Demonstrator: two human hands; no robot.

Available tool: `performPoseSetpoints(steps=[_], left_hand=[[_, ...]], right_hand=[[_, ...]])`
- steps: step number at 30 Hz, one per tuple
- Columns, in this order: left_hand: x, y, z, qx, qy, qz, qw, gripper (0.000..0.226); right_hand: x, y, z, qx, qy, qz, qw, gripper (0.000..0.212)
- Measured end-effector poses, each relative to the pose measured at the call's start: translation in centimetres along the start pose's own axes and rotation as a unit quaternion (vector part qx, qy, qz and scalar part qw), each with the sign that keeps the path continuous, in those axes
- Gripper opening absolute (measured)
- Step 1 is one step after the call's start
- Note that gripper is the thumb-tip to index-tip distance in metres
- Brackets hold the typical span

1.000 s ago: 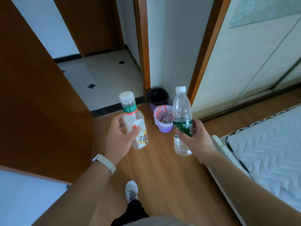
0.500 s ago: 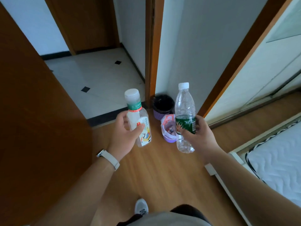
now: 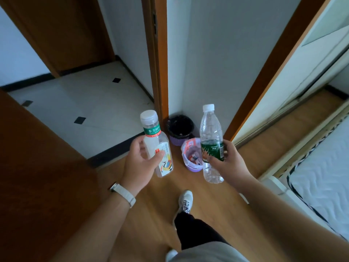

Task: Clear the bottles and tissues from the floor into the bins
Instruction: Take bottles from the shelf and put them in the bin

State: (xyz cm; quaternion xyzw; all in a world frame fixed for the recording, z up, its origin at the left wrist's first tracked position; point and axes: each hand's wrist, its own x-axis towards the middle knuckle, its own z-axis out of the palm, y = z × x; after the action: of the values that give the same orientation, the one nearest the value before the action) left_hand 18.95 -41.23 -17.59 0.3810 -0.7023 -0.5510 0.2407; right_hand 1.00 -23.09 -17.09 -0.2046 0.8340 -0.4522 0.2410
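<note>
- Since the earlier frame the person has stepped closer to the corner. A shoe is now planted at lower centre of the frame, and both bottles are still carried upright.
- The left grip is clamped on the squat bottle, which has a white cap and a green neck band. The thumb lies across its printed label and the fingers wrap behind it.
- The right grip is clamped on the tall clear bottle, with fingers and thumb closed round its green label. The cap stands above the hand and the base hangs below it.
- Both bottles look empty or nearly so.
- Done so far: two bottles are off the wooden floor and in hand.
- Left to do: neither bottle is in a bin yet.
- The black-lined bin sits in the corner at frame centre. The purple bin, with a pale liner, stands just in front of it and already holds some scraps I cannot identify.
- In the frame the tall bottle overlaps the purple bin's right rim, and the squat bottle sits just left of both bins.
- No tissues show on the visible floor, so I cannot tell whether any remain elsewhere.
- A mattress fills the right edge of the frame.
</note>
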Motion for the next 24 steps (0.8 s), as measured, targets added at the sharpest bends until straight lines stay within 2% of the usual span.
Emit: performPoseSetpoints(steps=[8,13,16,24], left_hand=[[10.7,-0.1,2.1,0.017,-0.028,-0.010,0.999,0.057],[18.7,1.3,5.6,0.041,-0.066,-0.012,0.997,0.058],[22.8,1.6,8.3,0.062,-0.095,0.001,0.993,0.059],[30.7,-0.6,13.2,0.111,-0.156,0.002,0.981,0.065]], right_hand=[[10.5,-0.3,1.8,0.013,0.002,0.016,1.000,0.057],[17.7,-0.4,1.0,0.024,0.021,0.040,0.999,0.061],[21.4,0.2,-0.1,0.031,0.041,0.056,0.997,0.055],[27.6,2.6,-1.1,0.020,0.070,0.098,0.992,0.048]])
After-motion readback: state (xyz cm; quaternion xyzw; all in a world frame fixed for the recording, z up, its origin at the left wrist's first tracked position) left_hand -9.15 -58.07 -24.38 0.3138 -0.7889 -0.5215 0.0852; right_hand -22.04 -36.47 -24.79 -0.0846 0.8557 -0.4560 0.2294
